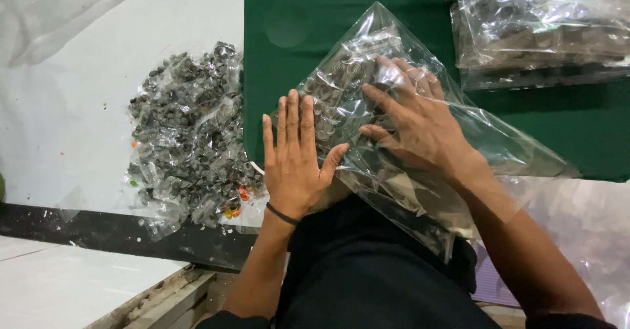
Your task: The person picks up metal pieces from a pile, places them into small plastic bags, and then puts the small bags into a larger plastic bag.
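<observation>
Head view: left hand (293,155) flat, fingers spread, gripping nothing, pressing the near edge of a clear plastic bag (367,92) of small grey rings on the green counter (577,125), right hand (420,122) inside the bag, open-palmed, loose grey ring pile (187,135) left of both.

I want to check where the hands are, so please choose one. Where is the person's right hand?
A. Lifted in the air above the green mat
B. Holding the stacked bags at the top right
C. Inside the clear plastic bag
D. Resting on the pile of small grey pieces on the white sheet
C: the right hand shows through the film of the clear plastic bag, reaching in among the small grey pieces, while the left hand presses flat on the bag from outside.
</observation>
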